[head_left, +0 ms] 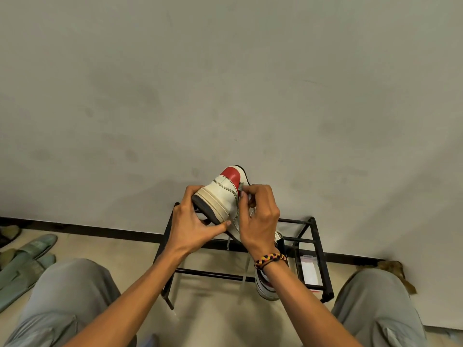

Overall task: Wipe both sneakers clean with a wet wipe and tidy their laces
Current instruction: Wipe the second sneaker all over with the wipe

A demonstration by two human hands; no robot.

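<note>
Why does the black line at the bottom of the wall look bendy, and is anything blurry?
Head view: the wide-angle lens bows the baseboard. The held sneaker and both hands, left hand and right hand, look fairly sharp, with soft edges. The slippers at the frame's edge look smeared. Light is dim and even, with a faint shadow on the wall.

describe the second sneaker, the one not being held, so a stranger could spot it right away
Find the black metal shoe rack against the wall. The second sneaker sits on it just below the right hand, partly hidden by the wrist. Unlike the held sneaker, nobody touches it.
</note>
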